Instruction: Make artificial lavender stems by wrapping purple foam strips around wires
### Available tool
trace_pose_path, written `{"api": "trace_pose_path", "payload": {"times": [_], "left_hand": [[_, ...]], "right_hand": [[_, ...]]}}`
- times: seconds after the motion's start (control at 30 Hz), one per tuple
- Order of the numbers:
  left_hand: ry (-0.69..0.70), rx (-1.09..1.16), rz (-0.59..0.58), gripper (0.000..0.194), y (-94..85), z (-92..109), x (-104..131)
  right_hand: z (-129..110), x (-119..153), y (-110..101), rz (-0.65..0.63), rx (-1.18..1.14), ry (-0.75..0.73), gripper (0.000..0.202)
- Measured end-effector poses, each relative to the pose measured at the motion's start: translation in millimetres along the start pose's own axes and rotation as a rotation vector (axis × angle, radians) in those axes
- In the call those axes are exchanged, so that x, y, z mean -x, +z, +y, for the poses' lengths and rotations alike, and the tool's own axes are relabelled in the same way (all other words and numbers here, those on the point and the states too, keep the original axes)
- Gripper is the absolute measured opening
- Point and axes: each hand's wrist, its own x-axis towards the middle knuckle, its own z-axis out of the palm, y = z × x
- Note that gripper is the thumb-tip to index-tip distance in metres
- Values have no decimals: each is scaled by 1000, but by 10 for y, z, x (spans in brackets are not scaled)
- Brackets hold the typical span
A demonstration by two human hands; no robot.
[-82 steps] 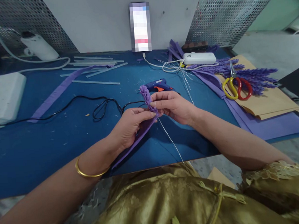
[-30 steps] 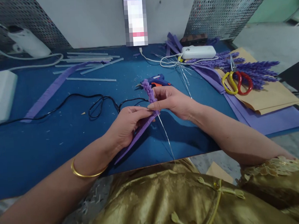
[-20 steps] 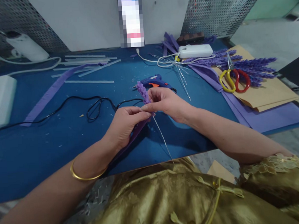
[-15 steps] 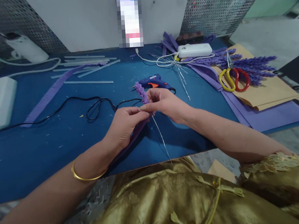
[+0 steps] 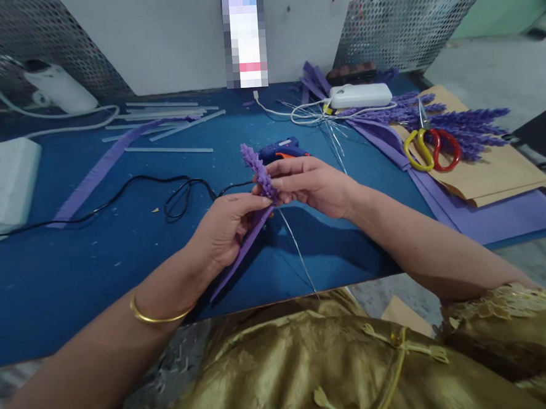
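The purple flower spike was held above the worktop. Its folds, it was judged, could be loosened if the purple strip were allowed to slacken. The strip was pinched at the spike's base by the left hand, fingers closed; the spike was gripped by the right hand, fingers nearly closed.

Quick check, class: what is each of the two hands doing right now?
Left hand: closed, pinching the purple strip.
Right hand: closed, fingers gripping the purple flower spike.
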Motion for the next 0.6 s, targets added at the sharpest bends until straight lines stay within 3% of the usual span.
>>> {"api": "trace_pose_path", "payload": {"times": [0.13, 0.47, 0.6], "left_hand": [[-32, 63, -48, 10, 14, 8, 19], [-86, 25, -113, 15, 8, 64, 40], [-49, -54, -122, 13, 7, 82, 34]], "right_hand": [[23, -28, -69, -87, -9, -20, 25], [35, -16, -87, -70, -28, -62, 20], [3, -9, -84, -71, -18, -63, 20]]}}
